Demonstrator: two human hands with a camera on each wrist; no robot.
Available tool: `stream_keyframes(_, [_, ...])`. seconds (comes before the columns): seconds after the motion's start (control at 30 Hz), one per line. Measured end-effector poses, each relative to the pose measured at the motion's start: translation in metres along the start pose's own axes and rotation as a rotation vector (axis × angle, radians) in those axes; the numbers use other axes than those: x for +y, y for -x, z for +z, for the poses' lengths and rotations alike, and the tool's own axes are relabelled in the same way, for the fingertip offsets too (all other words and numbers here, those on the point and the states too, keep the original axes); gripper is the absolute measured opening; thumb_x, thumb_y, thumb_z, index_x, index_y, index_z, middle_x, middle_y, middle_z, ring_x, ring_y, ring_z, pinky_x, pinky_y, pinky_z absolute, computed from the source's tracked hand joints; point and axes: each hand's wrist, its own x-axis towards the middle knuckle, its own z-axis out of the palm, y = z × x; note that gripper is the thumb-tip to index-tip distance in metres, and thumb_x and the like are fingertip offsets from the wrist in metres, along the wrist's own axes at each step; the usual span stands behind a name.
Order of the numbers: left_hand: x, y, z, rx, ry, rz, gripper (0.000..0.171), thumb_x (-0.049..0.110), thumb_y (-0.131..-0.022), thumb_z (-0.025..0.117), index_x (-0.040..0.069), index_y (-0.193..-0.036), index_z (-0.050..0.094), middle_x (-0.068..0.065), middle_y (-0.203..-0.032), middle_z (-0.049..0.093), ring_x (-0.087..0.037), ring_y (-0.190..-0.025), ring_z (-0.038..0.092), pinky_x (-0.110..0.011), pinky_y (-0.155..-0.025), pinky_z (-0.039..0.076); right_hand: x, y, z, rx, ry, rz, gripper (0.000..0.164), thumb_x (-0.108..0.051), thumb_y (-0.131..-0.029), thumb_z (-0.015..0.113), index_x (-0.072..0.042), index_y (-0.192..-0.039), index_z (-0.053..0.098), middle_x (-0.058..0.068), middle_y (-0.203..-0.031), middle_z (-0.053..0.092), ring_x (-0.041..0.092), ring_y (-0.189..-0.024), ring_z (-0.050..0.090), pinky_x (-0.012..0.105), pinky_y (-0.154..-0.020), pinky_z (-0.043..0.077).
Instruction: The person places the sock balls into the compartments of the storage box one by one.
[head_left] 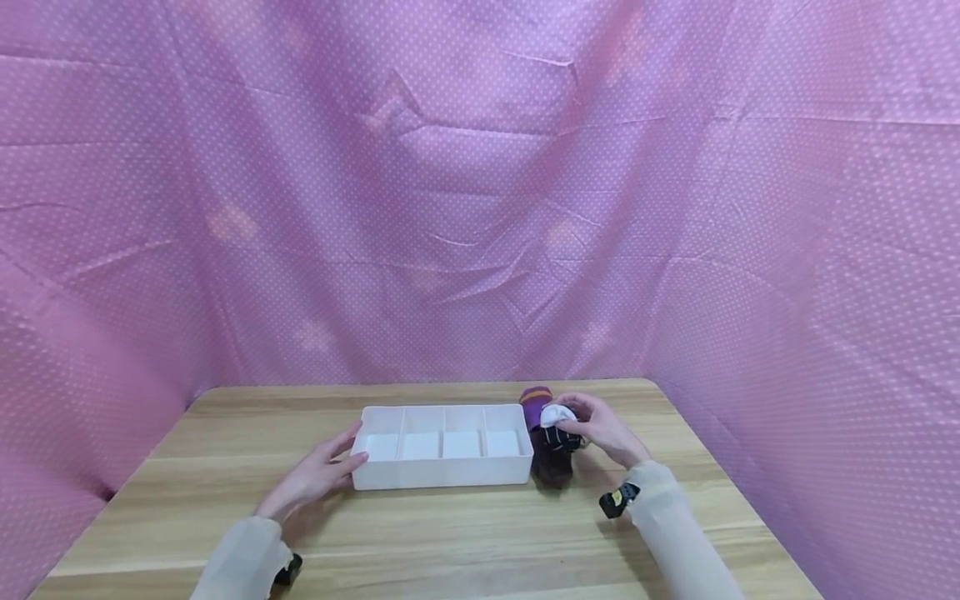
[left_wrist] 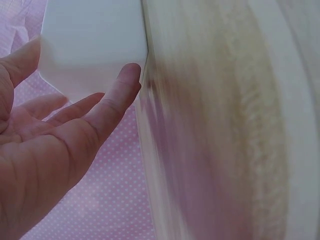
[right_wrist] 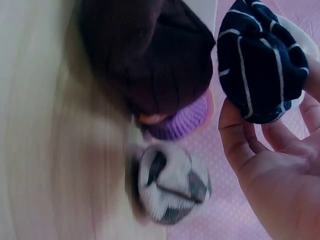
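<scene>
A white divided box (head_left: 441, 473) stands on the table, its several compartments facing up. My left hand (head_left: 318, 479) holds the box's left end, with the thumb at the front corner and fingers along the end. In the left wrist view, the left hand (left_wrist: 65, 135) spans the box's end wall (left_wrist: 95, 35). To the right of the box, my right hand (head_left: 600, 429) grips a rolled black sock with white lines (right_wrist: 262, 65), with a white part (head_left: 557, 415) beside it. In the right wrist view, the right hand (right_wrist: 280, 165) holds this bundle by its side, above the table.
Close to the box's right end lie a dark brown rolled sock (head_left: 551, 468) and a purple one with an orange band (head_left: 535, 402). A grey-and-white patterned roll (right_wrist: 172, 185) shows in the right wrist view. Pink dotted cloth (head_left: 450, 208) hangs around the wooden table (head_left: 450, 542).
</scene>
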Motion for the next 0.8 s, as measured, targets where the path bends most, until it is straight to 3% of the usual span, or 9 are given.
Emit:
stream_keyframes(0.33, [-0.001, -0.003, -0.004, -0.003, -0.003, 0.004, 0.078, 0.024, -0.099, 0.06, 0.006, -0.157, 0.012, -0.036, -0.156, 0.014, -0.045, -0.128, 0.051, -0.042, -0.096, 0.057, -0.009, -0.016, 0.02, -0.02, -0.015, -0.002, 0.04, -0.012, -0.088, 0.073, -0.004, -0.124, 0.059, 0.01, -0.118, 0.066, 0.012, -0.104, 0.061, 0.024, -0.088, 0.053])
stream_keyframes(0.67, [-0.004, -0.007, -0.007, -0.017, 0.011, 0.022, 0.078, 0.024, -0.099, 0.059, 0.005, -0.157, 0.011, -0.036, -0.156, 0.015, -0.045, -0.126, 0.052, -0.042, -0.095, 0.057, -0.013, -0.023, 0.029, -0.038, -0.073, -0.041, 0.037, -0.009, -0.088, 0.072, 0.0, -0.122, 0.058, 0.007, -0.114, 0.069, 0.01, -0.104, 0.063, 0.021, -0.09, 0.053])
stream_keyframes(0.8, [-0.004, -0.007, -0.007, -0.029, 0.005, 0.029, 0.078, 0.025, -0.099, 0.059, 0.005, -0.157, 0.01, -0.036, -0.156, 0.014, -0.044, -0.126, 0.052, -0.04, -0.094, 0.058, -0.014, -0.027, 0.031, -0.054, -0.101, -0.059, 0.036, -0.007, -0.089, 0.07, -0.001, -0.123, 0.059, 0.01, -0.121, 0.066, 0.013, -0.108, 0.062, 0.023, -0.093, 0.053])
